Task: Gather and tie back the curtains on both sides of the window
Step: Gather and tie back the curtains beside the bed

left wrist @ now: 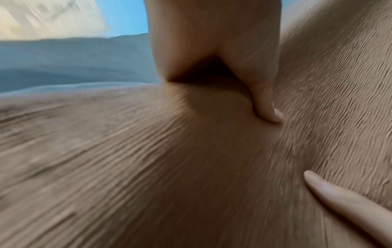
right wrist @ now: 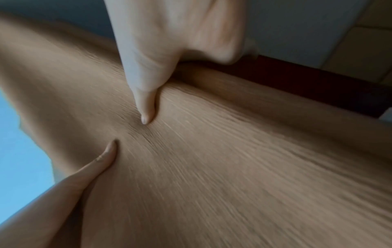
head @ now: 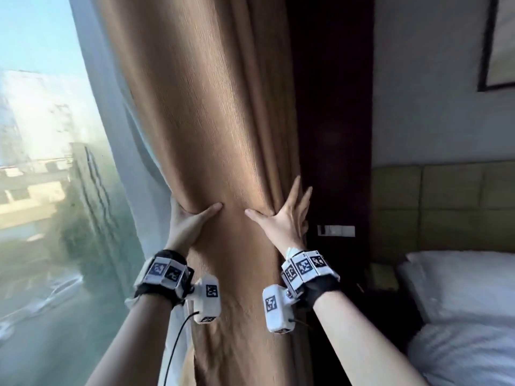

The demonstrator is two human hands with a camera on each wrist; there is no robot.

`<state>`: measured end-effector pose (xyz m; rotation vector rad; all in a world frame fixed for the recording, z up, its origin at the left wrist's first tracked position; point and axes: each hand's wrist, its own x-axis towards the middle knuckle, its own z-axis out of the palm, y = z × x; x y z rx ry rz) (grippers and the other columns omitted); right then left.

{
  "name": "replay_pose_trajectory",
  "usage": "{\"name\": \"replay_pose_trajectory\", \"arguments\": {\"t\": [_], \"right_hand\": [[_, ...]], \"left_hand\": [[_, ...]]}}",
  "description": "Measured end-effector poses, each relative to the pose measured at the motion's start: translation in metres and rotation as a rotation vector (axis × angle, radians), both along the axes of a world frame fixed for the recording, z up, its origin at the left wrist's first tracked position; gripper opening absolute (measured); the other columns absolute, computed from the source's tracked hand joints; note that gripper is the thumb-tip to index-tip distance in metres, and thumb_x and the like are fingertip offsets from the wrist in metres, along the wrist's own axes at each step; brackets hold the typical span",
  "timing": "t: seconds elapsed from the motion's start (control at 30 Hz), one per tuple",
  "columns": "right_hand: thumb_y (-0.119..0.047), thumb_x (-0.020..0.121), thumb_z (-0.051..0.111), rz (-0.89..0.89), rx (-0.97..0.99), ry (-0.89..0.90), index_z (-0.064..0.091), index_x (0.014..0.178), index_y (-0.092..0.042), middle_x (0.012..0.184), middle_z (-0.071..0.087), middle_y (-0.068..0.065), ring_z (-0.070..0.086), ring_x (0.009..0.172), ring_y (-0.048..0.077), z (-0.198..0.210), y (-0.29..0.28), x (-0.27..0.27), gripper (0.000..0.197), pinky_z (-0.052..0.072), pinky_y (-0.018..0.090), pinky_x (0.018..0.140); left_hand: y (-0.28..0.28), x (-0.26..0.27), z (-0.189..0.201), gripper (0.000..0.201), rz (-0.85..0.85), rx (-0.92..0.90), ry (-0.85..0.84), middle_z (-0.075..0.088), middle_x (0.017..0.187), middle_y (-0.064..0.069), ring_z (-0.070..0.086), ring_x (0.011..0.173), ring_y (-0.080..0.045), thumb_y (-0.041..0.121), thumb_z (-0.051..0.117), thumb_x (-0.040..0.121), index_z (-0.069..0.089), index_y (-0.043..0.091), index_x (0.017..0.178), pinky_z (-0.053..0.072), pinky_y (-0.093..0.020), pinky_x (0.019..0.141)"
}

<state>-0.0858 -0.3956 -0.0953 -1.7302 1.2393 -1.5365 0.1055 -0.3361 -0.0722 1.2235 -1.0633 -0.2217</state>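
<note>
Left hand [head: 187, 222] is wrapped around the window-side edge of the brown curtain [head: 223, 121]: thumb laid across the front of the cloth, fingers passing out of sight behind the bundle. Right hand [head: 287, 215] lies on the opposite edge, fingers straight and splayed along the folds, thumb stretched toward the left thumb; the two thumb tips are near each other but do not touch. The left wrist view confirms the left thumb pressed into the fabric, with the right thumb tip in the lower corner; the right wrist view shows the same arrangement from the other side. Both wrist views are blurred. The curtain is gathered into a thick vertical column between the hands, hanging beside the window [head: 41, 162]. Its cloth is matte, tan-brown, with a fine lengthwise ribbed weave, and is pinched into soft creases at hand level. A pale sheer curtain [head: 111, 112] hangs just behind it on the glass side. To the right of the bundle stands a dark wood panel [head: 334, 121] carrying a white switch plate [head: 336, 230]. Further right: an olive padded headboard [head: 446, 204], white pillows [head: 468, 288] and bedding, a grey wall and the corner of a dark picture frame [head: 490, 51]. Each wrist carries a black strap with white marker blocks and a cabled white camera housing.
</note>
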Motion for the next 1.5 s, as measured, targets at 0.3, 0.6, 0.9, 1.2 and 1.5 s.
{"name": "replay_pose_trajectory", "arguments": {"t": [0.3, 0.6, 0.9, 1.2, 1.5], "right_hand": [[-0.052, 0.07, 0.078, 0.122, 0.093, -0.058, -0.011, 0.151, -0.039, 0.155, -0.03, 0.01, 0.001, 0.148, 0.026, 0.025, -0.144, -0.012, 0.121, 0.016, 0.036, 0.115], [-0.059, 0.068, 0.076, 0.125, 0.109, -0.024, -0.016, 0.151, -0.025, 0.159, -0.019, 0.012, -0.013, 0.147, 0.023, 0.038, -0.361, -0.022, 0.13, 0.007, 0.037, 0.116], [-0.079, 0.057, 0.07, 0.113, 0.214, 0.091, 0.003, 0.154, -0.021, 0.161, 0.005, 0.006, 0.004, 0.148, 0.027, 0.049, -0.569, -0.025, 0.132, 0.01, 0.043, 0.12], [-0.087, 0.044, 0.066, 0.074, 0.249, 0.087, 0.015, 0.152, -0.014, 0.157, 0.023, 0.013, 0.022, 0.145, 0.028, 0.039, -0.748, -0.024, 0.14, 0.024, 0.044, 0.117], [-0.075, 0.06, 0.071, 0.084, 0.198, 0.014, 0.018, 0.151, -0.012, 0.14, 0.044, -0.007, 0.042, 0.13, 0.012, 0.035, -0.87, -0.026, 0.123, 0.031, 0.035, 0.113]], "left_hand": [[-0.185, 0.01, 0.017, 0.083, -0.173, -0.031, -0.014, 0.059, 0.121, 0.012, 0.057, 0.111, -0.007, 0.037, 0.088, 0.062, 0.042, 0.026, 0.13, 0.045, -0.037, 0.103], [-0.385, 0.005, 0.037, 0.073, -0.221, -0.036, -0.027, 0.064, 0.117, 0.009, 0.061, 0.106, -0.01, 0.041, 0.085, 0.065, 0.05, 0.021, 0.127, 0.05, -0.034, 0.097], [-0.574, 0.003, 0.042, 0.07, -0.213, 0.0, 0.011, 0.069, 0.11, 0.005, 0.066, 0.102, -0.012, 0.04, 0.086, 0.064, 0.059, 0.016, 0.123, 0.053, -0.037, 0.093], [-0.742, 0.003, 0.04, 0.061, -0.219, 0.027, 0.015, 0.067, 0.114, -0.001, 0.064, 0.103, -0.015, 0.027, 0.08, 0.075, 0.055, 0.008, 0.127, 0.052, -0.025, 0.088], [-0.879, -0.005, 0.038, 0.071, -0.253, 0.095, 0.036, 0.058, 0.132, -0.004, 0.056, 0.117, -0.019, 0.034, 0.075, 0.08, 0.044, 0.009, 0.139, 0.041, -0.037, 0.107]]}}
